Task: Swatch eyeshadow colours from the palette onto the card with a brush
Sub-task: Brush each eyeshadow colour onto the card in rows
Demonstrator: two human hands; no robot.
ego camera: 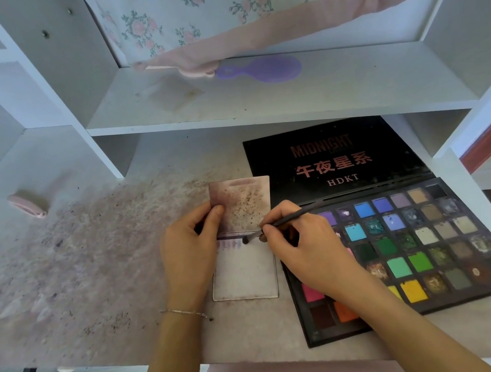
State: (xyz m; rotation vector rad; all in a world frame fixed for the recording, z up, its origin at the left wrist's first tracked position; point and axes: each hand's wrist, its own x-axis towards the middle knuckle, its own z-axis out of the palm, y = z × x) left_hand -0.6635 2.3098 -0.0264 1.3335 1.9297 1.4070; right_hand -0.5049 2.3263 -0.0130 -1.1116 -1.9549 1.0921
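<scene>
An open eyeshadow palette (431,241) with many coloured pans lies on the desk at the right, its black lid (332,160) laid back. A pale card (245,278) lies just left of it, with a row of purple strokes near its top. A stained second card (245,205) stands tilted above it, pinched at its left edge by my left hand (190,251). My right hand (303,241) grips a thin dark brush (287,218). The brush tip touches the lower card at the right end of the strokes.
The desk top (90,266) is smeared with pink and purple powder. A purple hairbrush (265,69) lies on the shelf above, under a floral cloth (242,4). A pink object (27,204) sits at the far left. White shelf walls rise on both sides.
</scene>
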